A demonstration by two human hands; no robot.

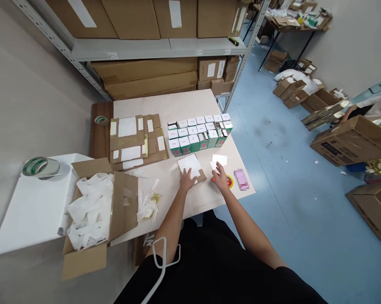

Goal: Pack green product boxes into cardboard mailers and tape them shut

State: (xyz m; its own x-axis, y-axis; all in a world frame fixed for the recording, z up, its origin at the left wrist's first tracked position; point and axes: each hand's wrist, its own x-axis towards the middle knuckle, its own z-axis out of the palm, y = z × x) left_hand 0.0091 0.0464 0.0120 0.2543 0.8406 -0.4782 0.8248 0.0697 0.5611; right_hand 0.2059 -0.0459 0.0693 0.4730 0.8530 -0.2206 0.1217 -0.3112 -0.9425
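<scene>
My left hand point(186, 177) lies flat, fingers spread, on a flat cardboard piece with a white label point(190, 165) near the table's front edge. My right hand point(220, 176) hovers over a red-and-yellow round item point(229, 182), fingers loosely apart, just below a small white paper point(219, 159). A pink blurred object point(241, 179) lies to the right of that hand. Behind both hands stand rows of small green-and-white boxes point(199, 133).
Flattened labelled cardboard point(136, 140) covers the table's left part. An open carton with white wrapping point(92, 211) sits at front left beside a white board with a tape roll point(40, 166). Shelves with cartons stand behind. A person's arm point(361, 112) and boxes are at right.
</scene>
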